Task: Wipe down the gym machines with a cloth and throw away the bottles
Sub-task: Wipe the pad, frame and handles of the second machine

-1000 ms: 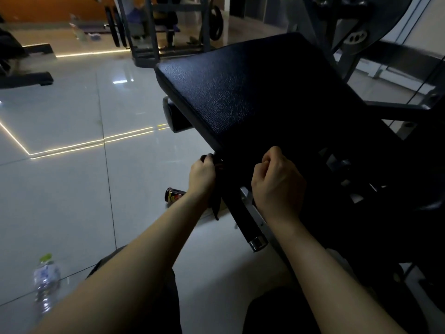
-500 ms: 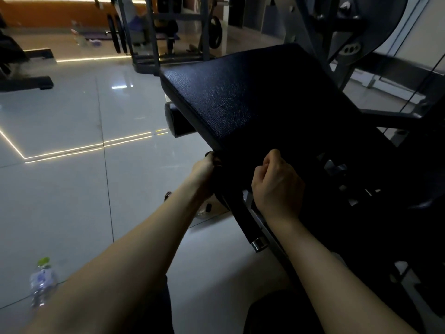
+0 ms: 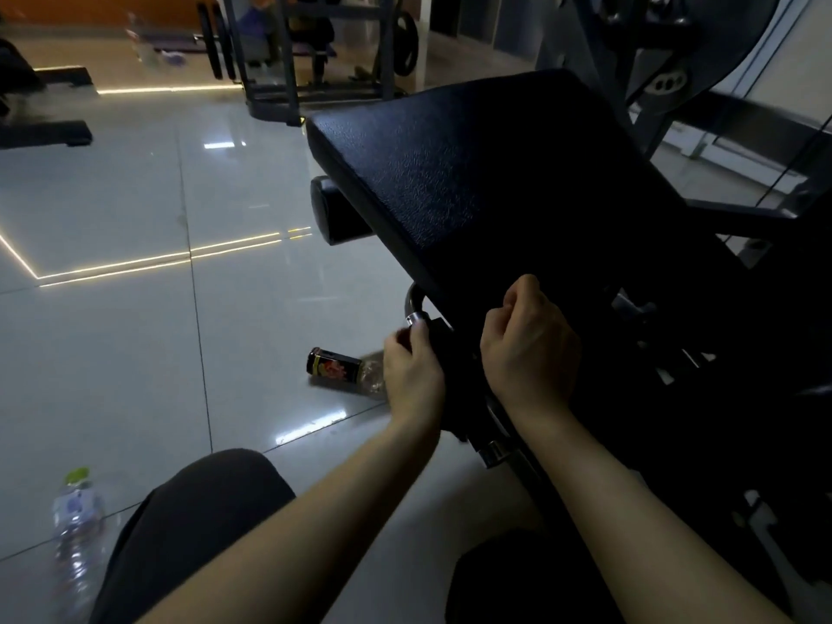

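Observation:
A black padded machine pad (image 3: 459, 173) slopes down toward me. Both hands hold a dark cloth (image 3: 454, 376) at its lower edge, over the metal frame. My left hand (image 3: 412, 376) grips the cloth's left side beside a chrome handle end (image 3: 418, 316). My right hand (image 3: 529, 349) is curled into a fist on the cloth's right side. A dark-labelled bottle (image 3: 342, 369) lies on the floor just left of my left hand. At the lower left lies a clear bottle with a green cap (image 3: 74, 515).
Glossy pale floor tiles (image 3: 135, 353) stretch left, with lit strips. A weight rack (image 3: 310, 51) stands at the back, and a dark bench base (image 3: 45, 132) at far left. The machine's frame and cable (image 3: 765, 195) fill the right. My knees are at the bottom.
Both hands slid the cloth down along the frame, uncovering the chrome handle end. The view shifted, and the dark-labelled bottle shows again beside my left hand.

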